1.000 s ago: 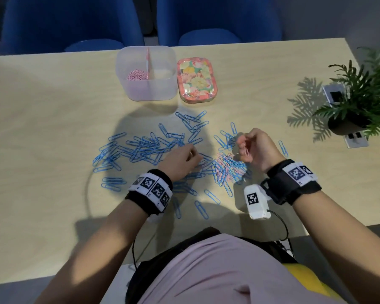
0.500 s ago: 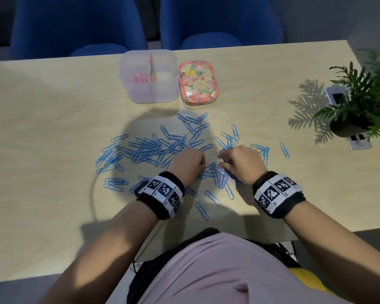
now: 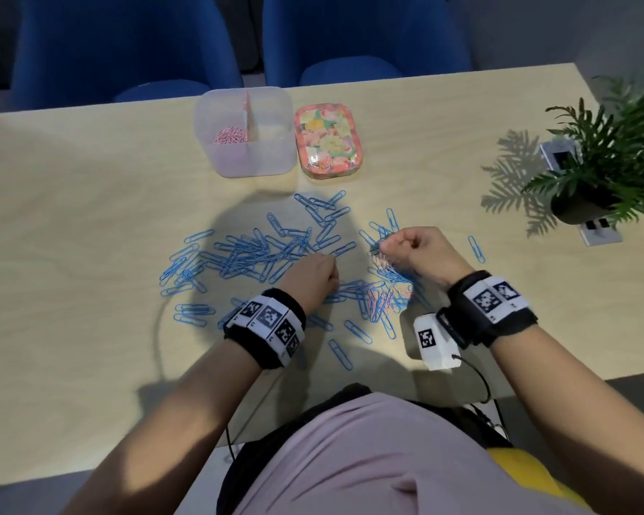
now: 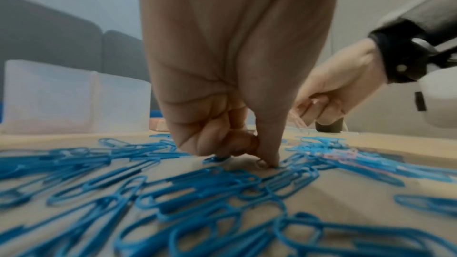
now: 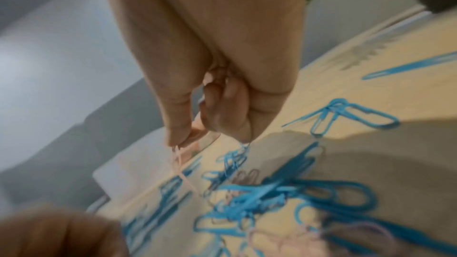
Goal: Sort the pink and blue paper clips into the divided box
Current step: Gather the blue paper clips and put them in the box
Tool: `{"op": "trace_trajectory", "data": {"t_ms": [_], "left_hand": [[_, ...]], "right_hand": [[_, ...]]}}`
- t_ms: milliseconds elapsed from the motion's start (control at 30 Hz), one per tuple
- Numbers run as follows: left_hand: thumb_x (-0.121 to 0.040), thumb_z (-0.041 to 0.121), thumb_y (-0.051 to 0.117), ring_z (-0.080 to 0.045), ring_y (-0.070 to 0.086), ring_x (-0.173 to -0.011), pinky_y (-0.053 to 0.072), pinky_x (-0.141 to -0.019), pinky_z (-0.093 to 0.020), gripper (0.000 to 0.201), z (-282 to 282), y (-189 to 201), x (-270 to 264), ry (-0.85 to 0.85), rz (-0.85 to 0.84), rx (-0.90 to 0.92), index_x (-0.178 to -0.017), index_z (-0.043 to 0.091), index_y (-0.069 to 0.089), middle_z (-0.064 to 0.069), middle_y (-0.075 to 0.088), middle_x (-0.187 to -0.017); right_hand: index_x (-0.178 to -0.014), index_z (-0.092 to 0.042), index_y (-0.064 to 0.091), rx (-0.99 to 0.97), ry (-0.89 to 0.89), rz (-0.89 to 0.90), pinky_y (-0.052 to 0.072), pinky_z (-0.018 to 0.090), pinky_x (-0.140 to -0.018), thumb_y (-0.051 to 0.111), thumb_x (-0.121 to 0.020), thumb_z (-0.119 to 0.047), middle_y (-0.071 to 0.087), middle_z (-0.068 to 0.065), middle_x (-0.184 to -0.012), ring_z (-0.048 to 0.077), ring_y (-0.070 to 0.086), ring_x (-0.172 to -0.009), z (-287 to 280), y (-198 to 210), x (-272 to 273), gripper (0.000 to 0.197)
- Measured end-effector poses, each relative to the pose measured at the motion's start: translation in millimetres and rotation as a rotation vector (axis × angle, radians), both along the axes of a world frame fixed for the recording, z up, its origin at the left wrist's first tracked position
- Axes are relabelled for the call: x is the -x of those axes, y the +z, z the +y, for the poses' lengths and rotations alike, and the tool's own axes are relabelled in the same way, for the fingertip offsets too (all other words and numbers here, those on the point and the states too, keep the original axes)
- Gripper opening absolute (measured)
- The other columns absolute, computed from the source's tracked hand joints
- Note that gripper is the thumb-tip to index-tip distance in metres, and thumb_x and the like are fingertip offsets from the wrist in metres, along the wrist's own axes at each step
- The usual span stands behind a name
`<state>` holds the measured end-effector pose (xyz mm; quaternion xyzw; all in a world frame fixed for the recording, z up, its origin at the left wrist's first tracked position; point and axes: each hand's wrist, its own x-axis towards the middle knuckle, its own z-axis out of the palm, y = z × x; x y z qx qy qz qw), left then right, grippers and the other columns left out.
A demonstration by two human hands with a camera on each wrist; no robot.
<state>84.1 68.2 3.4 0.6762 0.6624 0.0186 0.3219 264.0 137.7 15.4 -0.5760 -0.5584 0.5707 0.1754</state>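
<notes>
Many blue paper clips (image 3: 253,254) lie scattered over the wooden table (image 3: 71,217). A few pink clips (image 3: 378,301) are mixed into the pile near my right wrist. The clear divided box (image 3: 216,158) stands behind, with pink clips (image 3: 229,135) in its left compartment. My right hand (image 3: 387,249) is lifted above the pile. Its thumb and finger pinch thin pink clips (image 5: 176,152) that dangle down. My left hand (image 3: 315,275) rests with curled fingers (image 4: 212,140), tips pressed on the table among the blue clips (image 4: 197,187). I see nothing held in it.
A floral tin (image 3: 328,139) sits right of the box. A potted plant (image 3: 610,161) and power sockets (image 3: 601,234) stand at the right edge. Blue chairs (image 3: 350,39) line the far side. Loose blue clips reach close to the table's near edge.
My right hand, palm down on the pile half a second ago, has risen and turned with pink clips pinched in it. The left hand has stayed where it was.
</notes>
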Motion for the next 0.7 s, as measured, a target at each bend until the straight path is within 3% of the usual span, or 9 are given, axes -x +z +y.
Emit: {"op": "trace_trajectory", "data": {"t_ms": [100,200,267,367,433,533,600,700], "left_hand": [[-0.091,0.013,0.049,-0.026,0.056,-0.09,0.036,-0.072,-0.028,0.01,1,2,9,0.05,-0.084,0.051,-0.087,0.008,0.057,-0.011,0.061,-0.093],[-0.09,0.014,0.053,-0.008,0.055,-0.064,0.043,-0.063,-0.021,0.011,9,7,18,0.21,-0.288,0.094,-0.083,0.009,0.059,-0.001,0.057,-0.071],[-0.09,0.013,0.056,-0.001,0.053,-0.058,0.043,-0.053,-0.01,0.01,14,11,19,0.327,-0.515,0.165,-0.086,0.008,0.064,0.002,0.061,-0.071],[-0.093,0.007,0.049,-0.006,0.051,-0.058,0.043,-0.051,-0.013,0.014,19,11,10,0.503,-0.834,0.338,-0.104,0.007,0.059,-0.004,0.062,-0.081],[-0.095,0.003,0.04,-0.01,0.049,-0.059,0.042,-0.049,-0.017,0.018,21,10,0,0.59,-0.928,0.457,-0.106,0.007,0.055,-0.006,0.058,-0.077],[-0.093,0.01,0.04,-0.015,0.046,-0.056,0.034,-0.051,-0.024,0.019,26,13,-17,0.605,-0.857,0.47,-0.081,0.01,0.054,0.0,0.053,-0.052],[-0.093,0.02,0.045,-0.019,0.045,-0.058,0.034,-0.054,-0.026,0.023,33,15,-28,0.453,-0.662,0.34,-0.073,0.01,0.051,-0.003,0.053,-0.056],[-0.092,0.023,0.047,-0.021,0.045,-0.069,0.034,-0.064,-0.027,0.026,47,15,-48,0.218,-0.268,0.146,-0.069,0.01,0.047,-0.009,0.048,-0.07]], "right_hand": [[-0.075,-0.011,0.059,0.139,-0.056,0.139,0.026,0.012,-0.033,0.059,-0.088,-0.007,0.053,-0.01,-0.038,0.0,0.034,-0.03,3,14,-11,0.013],[-0.076,-0.007,0.057,0.33,-0.19,0.338,0.039,0.014,-0.035,0.049,-0.092,-0.005,0.06,-0.004,-0.045,0.004,0.053,-0.037,5,15,-23,0.018],[-0.077,-0.007,0.059,0.377,-0.264,0.419,0.045,0.015,-0.039,0.047,-0.093,-0.003,0.063,-0.001,-0.049,0.006,0.058,-0.041,4,13,-31,0.021],[-0.089,-0.007,0.061,0.409,-0.307,0.436,0.048,0.016,-0.041,0.045,-0.093,-0.001,0.063,-0.001,-0.051,0.006,0.056,-0.042,4,6,-40,0.017],[-0.089,-0.007,0.06,0.445,-0.358,0.414,0.048,0.016,-0.04,0.041,-0.095,-0.001,0.061,0.0,-0.049,0.007,0.055,-0.04,4,1,-42,0.021],[-0.074,-0.008,0.051,0.548,-0.501,0.49,0.048,0.015,-0.041,0.031,-0.093,-0.007,0.058,0.003,-0.045,0.012,0.056,-0.037,4,2,-42,0.028],[-0.063,-0.01,0.045,0.554,-0.544,0.517,0.045,0.014,-0.041,0.031,-0.091,-0.014,0.056,0.004,-0.044,0.014,0.054,-0.035,4,4,-41,0.032],[-0.06,-0.013,0.04,0.421,-0.498,0.386,0.037,0.014,-0.035,0.036,-0.095,-0.019,0.051,0.001,-0.041,0.013,0.048,-0.033,3,-1,-43,0.036]]}}
